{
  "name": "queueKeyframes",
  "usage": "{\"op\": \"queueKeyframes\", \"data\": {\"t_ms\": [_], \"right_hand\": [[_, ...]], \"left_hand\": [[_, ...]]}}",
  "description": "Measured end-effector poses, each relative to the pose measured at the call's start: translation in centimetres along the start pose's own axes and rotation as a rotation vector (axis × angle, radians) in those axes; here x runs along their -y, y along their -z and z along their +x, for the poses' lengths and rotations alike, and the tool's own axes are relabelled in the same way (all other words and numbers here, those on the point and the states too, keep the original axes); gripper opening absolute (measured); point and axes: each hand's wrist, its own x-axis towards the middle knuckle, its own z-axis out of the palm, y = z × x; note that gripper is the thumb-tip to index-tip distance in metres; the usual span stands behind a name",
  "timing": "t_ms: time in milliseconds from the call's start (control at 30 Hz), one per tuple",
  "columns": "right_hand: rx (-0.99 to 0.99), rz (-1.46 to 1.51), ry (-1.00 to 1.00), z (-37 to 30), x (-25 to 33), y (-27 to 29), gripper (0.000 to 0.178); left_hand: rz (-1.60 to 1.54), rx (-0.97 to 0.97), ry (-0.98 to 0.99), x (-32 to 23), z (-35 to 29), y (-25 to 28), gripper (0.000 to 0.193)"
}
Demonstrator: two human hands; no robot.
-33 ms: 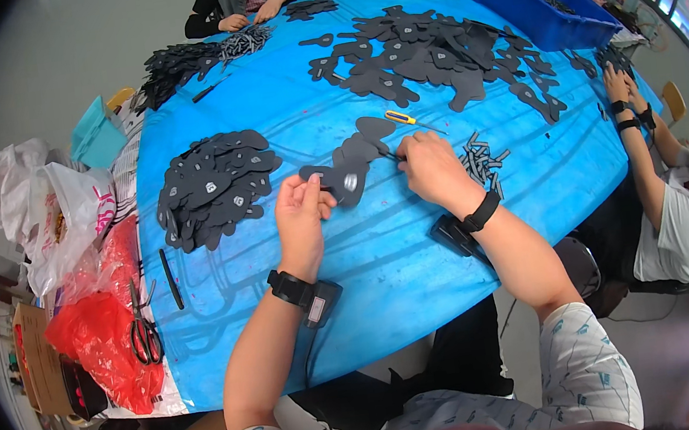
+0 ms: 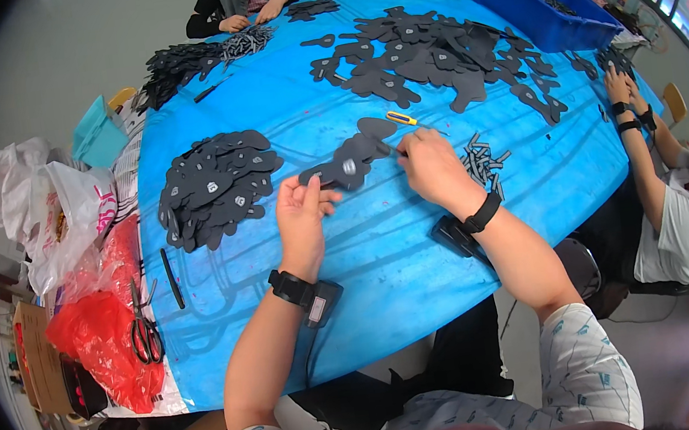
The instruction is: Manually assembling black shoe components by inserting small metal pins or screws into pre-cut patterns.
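My left hand (image 2: 302,216) pinches the narrow end of a flat dark-grey paddle-shaped piece (image 2: 338,179) with a silvery mark on it. My right hand (image 2: 433,168) is closed at the fingertips on a thin dark item whose kind I cannot make out, at the right of that piece. Just beyond, another dark paddle-shaped piece (image 2: 377,128) lies on the blue sheet. A yellow-handled tool (image 2: 402,118) rests above my right fingers. Short grey tubes (image 2: 483,164) are heaped right of my right hand.
A pile of dark pieces (image 2: 216,188) lies at left, with a larger spread (image 2: 436,53) farther off. A black rod (image 2: 172,277), scissors (image 2: 146,334) and a red bag (image 2: 103,348) are at the left edge. A blue bin (image 2: 542,6) stands far right. Other people sit around the table.
The held piece has tilted, and its silvery mark sits slightly higher. My right hand has shifted slightly upward; my left hand stays almost in place.
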Motion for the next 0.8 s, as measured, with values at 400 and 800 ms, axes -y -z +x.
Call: {"op": "queueKeyframes", "data": {"t_ms": [400, 800], "right_hand": [[0.188, 0.614, 0.149, -0.7, 4.0, 1.1, 0.022], [0.157, 0.569, 0.103, -0.6, 4.0, 0.9, 0.023]], "left_hand": [[-0.194, 0.061, 0.099, -0.7, -0.1, -0.4, 0.033], [-0.313, 0.062, 0.104, -1.4, -0.5, -1.4, 0.038]]}}
